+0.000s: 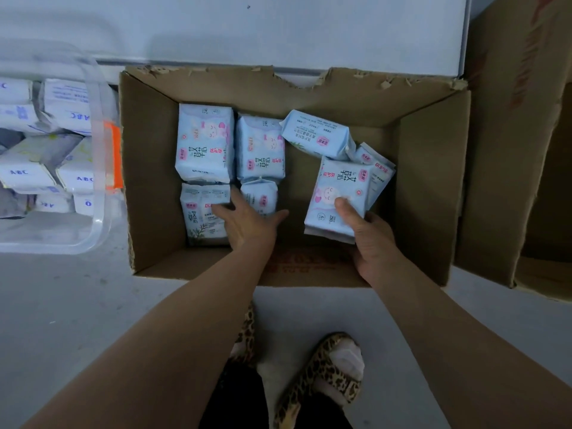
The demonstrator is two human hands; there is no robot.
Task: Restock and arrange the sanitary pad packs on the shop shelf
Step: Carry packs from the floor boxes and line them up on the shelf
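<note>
head view, steeply down, close over carton (148, 168)

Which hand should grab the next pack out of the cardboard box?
Left. The left hand is open, its fingers touching the near-left packs, while the right hand is full, gripping a pack.

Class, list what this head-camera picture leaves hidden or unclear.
Shop shelf rows: outside the head view.
Lower middle pack: partly covered by the left hand.
Rear packs: count hidden by the held pack and right hand.
Clear bin: cut by the left edge, labels blurred.
</note>
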